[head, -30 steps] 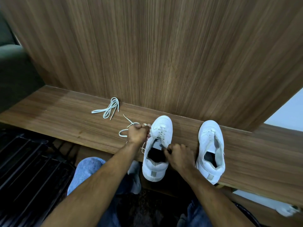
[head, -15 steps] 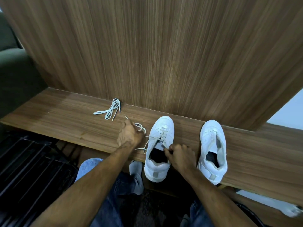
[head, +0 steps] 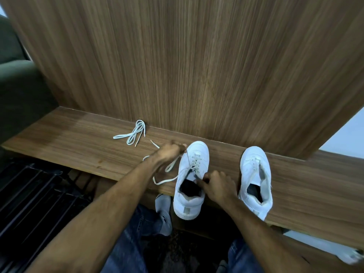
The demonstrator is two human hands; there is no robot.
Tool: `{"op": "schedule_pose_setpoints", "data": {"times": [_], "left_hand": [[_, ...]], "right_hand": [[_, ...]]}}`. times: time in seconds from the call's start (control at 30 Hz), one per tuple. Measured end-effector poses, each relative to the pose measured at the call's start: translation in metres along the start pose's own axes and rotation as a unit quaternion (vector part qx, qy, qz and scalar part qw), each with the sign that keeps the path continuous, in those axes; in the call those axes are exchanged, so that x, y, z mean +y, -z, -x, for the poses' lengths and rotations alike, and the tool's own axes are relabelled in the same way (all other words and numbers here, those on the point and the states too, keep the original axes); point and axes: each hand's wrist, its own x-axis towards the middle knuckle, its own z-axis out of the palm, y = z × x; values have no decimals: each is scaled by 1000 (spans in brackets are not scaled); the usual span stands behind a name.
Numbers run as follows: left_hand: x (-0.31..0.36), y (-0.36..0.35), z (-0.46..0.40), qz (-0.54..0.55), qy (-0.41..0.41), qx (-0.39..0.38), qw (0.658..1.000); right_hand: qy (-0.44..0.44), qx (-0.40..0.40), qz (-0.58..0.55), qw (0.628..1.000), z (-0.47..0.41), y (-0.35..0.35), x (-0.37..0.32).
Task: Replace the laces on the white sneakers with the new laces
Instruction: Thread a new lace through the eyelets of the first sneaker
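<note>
While the left hand (head: 171,151) grips a lace (head: 171,166) beside the left sneaker (head: 192,177), the right hand (head: 216,185) pinches lacing at its tongue.

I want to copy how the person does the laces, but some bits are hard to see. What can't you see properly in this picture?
- Left hand, head view: blurred by motion, so its grip on the lace is unclear.
- Eyelets of the left sneaker: too small to count; the right hand covers the nearest.
- Inside both sneakers: dark.
- Right sneaker: laces too small to follow.
- Coiled lace: new or old, unclear.
</note>
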Motion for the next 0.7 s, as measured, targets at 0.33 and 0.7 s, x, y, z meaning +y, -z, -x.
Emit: {"op": "schedule_pose_setpoints", "data": {"times": [0.33, 0.7], "left_hand": [[59, -6, 9, -58, -110, -49, 991], [33, 2, 8, -12, -146, -85, 986]], "right_hand": [[45, 14, -478, 877, -34, 62, -30], [3, -22, -470, 882, -24, 47, -9]]}}
